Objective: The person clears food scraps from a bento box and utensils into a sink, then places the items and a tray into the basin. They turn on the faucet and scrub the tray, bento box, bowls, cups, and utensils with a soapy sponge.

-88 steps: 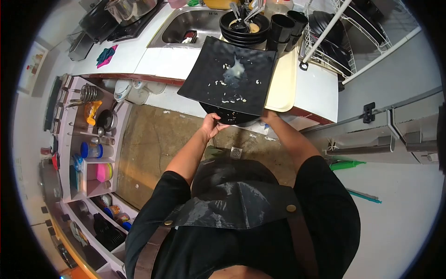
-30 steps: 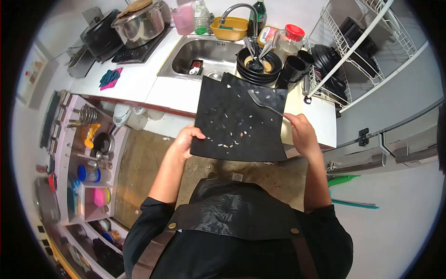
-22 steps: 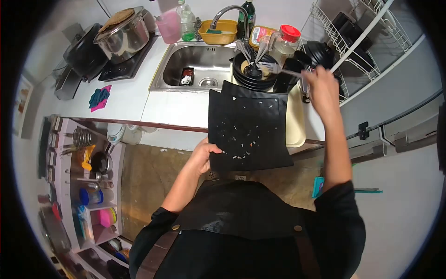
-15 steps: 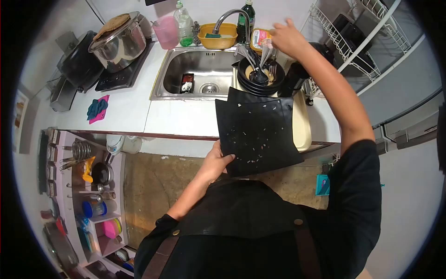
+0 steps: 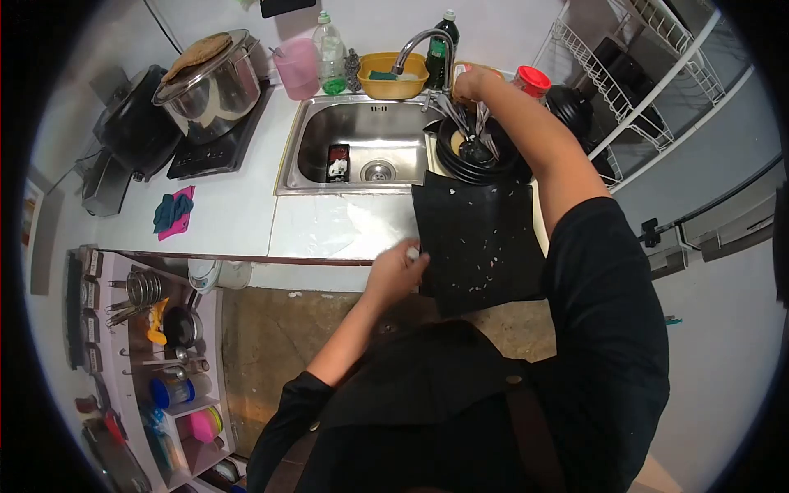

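Note:
My left hand [image 5: 398, 269] is closed at the left edge of black sheets [image 5: 481, 246], mat-like and dotted with pale food bits. They hang over the counter's front edge, one partly behind another. My right hand [image 5: 475, 84] reaches behind the sink's right corner, its fingers bent down at a yellow tub [image 5: 496, 76] that it mostly covers. What those fingers grip, if anything, is hidden. Just below that hand, black bowls [image 5: 472, 172] are stacked with spoons and forks [image 5: 477, 150] in them.
The steel sink [image 5: 316, 131] holds a small dark red-and-white item [image 5: 338, 163]. Behind it are a faucet [image 5: 423, 34], yellow basin [image 5: 380, 86] and bottles [image 5: 329, 53]. A steel pot [image 5: 218, 90] stands left, a wire rack [image 5: 633, 107] right. A red-lidded container [image 5: 534, 80] is beside my right forearm.
My right hand has come down and left, onto the yellow tub. The black sheets and my left hand have shifted right in view. The red-lidded container now shows.

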A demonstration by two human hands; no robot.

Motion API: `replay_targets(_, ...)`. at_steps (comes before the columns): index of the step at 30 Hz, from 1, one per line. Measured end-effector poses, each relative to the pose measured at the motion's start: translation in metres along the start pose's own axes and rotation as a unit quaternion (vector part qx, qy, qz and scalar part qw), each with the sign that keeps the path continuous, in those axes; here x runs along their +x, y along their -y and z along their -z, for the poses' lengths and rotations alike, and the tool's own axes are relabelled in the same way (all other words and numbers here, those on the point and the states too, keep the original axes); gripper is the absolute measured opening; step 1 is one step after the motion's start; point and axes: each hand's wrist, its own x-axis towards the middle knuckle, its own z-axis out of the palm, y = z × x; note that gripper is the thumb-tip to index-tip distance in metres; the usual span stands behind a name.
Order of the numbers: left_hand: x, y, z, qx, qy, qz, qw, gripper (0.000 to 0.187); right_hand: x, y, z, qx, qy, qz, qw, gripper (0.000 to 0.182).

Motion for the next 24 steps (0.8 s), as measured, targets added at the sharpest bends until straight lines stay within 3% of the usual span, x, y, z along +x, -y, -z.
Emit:
replay_targets(1,0.011,0.008,-0.004,0.047,-0.059,-0.023,0.997,0.051,-0.005,0.0,0.001,-0.041,0.002,0.045,0.998,0.023)
replay_targets(4,0.045,0.032,-0.025,-0.038,-0.19,-0.1,0.976,0.043,-0.019,0.005,0.005,0.081,-0.044,0.049,0.995,0.016)
replay_targets(5,0.057,0.038,-0.029,-0.013,-0.204,-0.138,0.969,0.041,-0.028,0.01,0.005,0.142,-0.18,0.041,0.973,0.013)
replay_targets(7,0.076,0.043,-0.037,0.033,-0.229,-0.209,0.95,0.039,-0.072,0.04,0.004,0.251,-0.434,0.022,0.865,0.017)
replay_targets(10,0.087,0.027,-0.037,0.026,-0.23,-0.152,0.961,0.038,-0.198,0.089,0.006,0.379,-0.382,-0.045,0.842,0.02)
replay_targets(11,0.09,0.023,-0.034,0.032,-0.192,-0.111,0.975,0.042,-0.233,0.102,-0.009,0.413,-0.343,-0.09,0.839,0.024)
replay_targets(13,0.097,0.024,-0.035,0.016,-0.178,-0.1,0.979,0.044,-0.273,0.12,-0.058,0.447,-0.124,-0.275,0.842,0.047)
replay_targets(15,0.096,0.023,-0.037,-0.035,-0.155,-0.069,0.985,0.047,-0.282,0.14,-0.13,0.51,-0.064,-0.333,0.79,0.051)
replay_targets(18,0.083,0.02,-0.047,-0.174,-0.099,0.026,0.979,0.05,-0.278,0.171,-0.185,0.799,-0.046,-0.288,0.525,0.05)
replay_targets(21,0.062,0.012,-0.049,-0.278,-0.043,0.127,0.951,0.049,-0.257,0.199,-0.222,0.833,-0.136,-0.263,0.467,0.047)
replay_targets(24,0.051,-0.009,-0.047,-0.268,-0.051,0.216,0.937,0.047,-0.262,0.198,-0.197,0.826,-0.139,-0.277,0.47,0.043)
